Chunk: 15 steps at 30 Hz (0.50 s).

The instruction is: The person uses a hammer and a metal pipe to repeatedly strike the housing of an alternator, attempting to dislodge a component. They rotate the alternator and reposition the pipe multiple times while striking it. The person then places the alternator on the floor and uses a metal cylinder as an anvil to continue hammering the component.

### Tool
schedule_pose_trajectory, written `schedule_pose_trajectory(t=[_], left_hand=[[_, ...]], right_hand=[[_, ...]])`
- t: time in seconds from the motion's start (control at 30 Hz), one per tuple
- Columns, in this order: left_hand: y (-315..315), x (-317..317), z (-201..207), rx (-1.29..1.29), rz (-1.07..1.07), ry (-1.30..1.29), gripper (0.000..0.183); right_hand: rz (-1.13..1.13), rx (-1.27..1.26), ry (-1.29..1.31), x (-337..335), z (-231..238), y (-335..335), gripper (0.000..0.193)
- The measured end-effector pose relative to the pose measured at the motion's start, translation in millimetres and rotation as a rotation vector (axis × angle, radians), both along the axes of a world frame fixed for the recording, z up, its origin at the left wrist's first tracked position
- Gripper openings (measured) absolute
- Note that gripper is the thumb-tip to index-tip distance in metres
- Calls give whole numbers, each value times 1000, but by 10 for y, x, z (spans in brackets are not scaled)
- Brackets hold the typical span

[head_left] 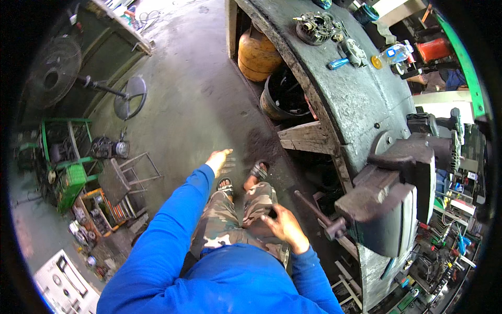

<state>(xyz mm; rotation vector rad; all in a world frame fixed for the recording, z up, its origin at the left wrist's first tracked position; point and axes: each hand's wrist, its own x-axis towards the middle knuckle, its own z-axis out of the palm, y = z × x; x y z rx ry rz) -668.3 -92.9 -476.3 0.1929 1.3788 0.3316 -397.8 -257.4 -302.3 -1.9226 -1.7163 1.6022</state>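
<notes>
My left hand (219, 161) hangs in the air over the floor, ahead of my sandals, with fingers stretched out and partly blurred; I see nothing held in it. Close by my right thigh is my right hand (286, 226), its thumb and a finger apart; a small dark patch shows between them, and I cannot make out what it is. Below both are my camouflage trousers (259, 206) and strapped sandals (259, 170). The nearest large thing to my right hand is a heavy bench vise (384, 204) with its handle (316, 213) jutting toward me.
On the right, a dark workbench (361, 99) carries a stator-like part (315, 28), a blue-handled tool (339, 64) and a plastic bottle (395, 54). Under it stand an orange gas cylinder (257, 54) and a bucket (272, 99). To the left are a pedestal fan (55, 76), a stool (120, 180) and a green crate (72, 183).
</notes>
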Motion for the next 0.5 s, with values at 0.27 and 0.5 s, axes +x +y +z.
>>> schedule_pose_trajectory(t=[0.27,0.5], left_hand=[[1613,379,-1148,-59,116,-51,78],[3166,1107,-2419,94,-31,-18,78]], right_hand=[[-999,-163,305,-150,-2930,1940,30],[-1908,-286,696,577,-4398,3280,72]])
